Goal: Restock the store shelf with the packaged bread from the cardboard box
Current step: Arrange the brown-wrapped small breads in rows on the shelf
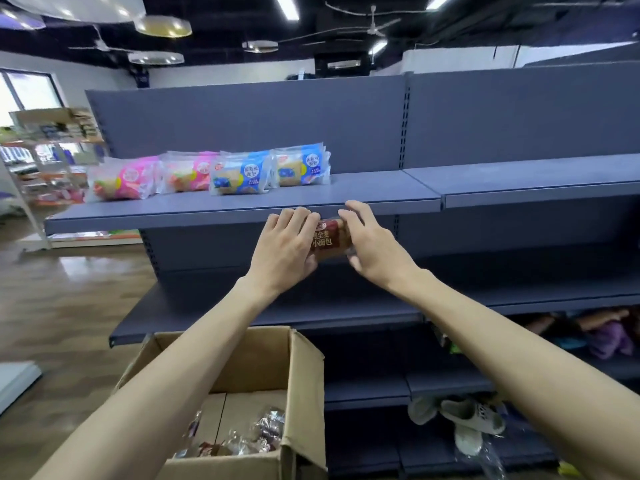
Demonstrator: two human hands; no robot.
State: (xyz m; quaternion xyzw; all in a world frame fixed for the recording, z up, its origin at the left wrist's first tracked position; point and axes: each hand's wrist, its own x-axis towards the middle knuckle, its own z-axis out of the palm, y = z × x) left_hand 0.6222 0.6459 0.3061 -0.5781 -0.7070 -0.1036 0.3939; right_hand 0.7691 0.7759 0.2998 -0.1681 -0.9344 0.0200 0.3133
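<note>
A brown and red plastic-wrapped bread packet with white lettering (pixel 329 239) is held between both hands, just below the front lip of the top blue-grey metal shelf (pixel 381 194). The left hand (pixel 285 249) is curled around the packet's left end, its fingers bent over the top edge and touching the shelf lip. The right hand (pixel 369 242) grips the right end, with fingers spread moderately and arched over the wrapper, and the thumb tucked beneath.

On the top shelf, 4 stacks of bread are lined up towards the left: 2 pink-wrapped packets (pixel 124 180) and 2 blue-wrapped packets (pixel 239 176). To the right of the blue packets, the shelf surface is bare up to the seam with the next panel. The second blue-grey shelf (pixel 346 311) below the hands is likewise bare.

An open brown cardboard box (pixel 301 368) is set on the floor at the shelf's foot, beneath the left forearm; several clear-wrapped brown packets (pixel 242 438) lie at its bottom. Pale sandals (pixel 467 420) are seen on a lower shelf at the right.
</note>
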